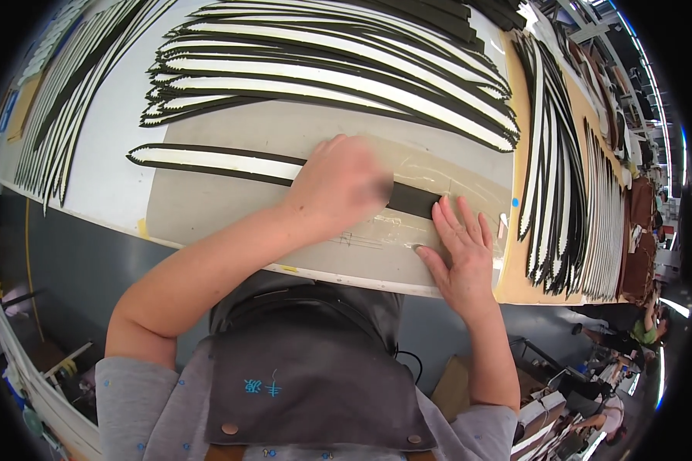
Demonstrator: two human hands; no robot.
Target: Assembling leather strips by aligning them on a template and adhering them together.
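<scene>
A long black strip (215,160) with a white band along its left part and a pointed, notched left end lies across the grey work mat (231,207). My left hand (334,184) is closed over the strip's middle; its fingertips are blurred, and what they hold cannot be made out. To the right of that hand the strip shows plain black. My right hand (465,257) lies open with fingers spread, its fingertips touching the strip's right end. Under the strip on the right is a clear, shiny sheet (415,165).
A thick pile of similar black-and-white strips (323,69) lies just beyond the mat. More strips hang over the table at the left (69,115) and right (550,169). The table's near edge (346,283) runs against my dark apron (307,369). Other people are at the far right.
</scene>
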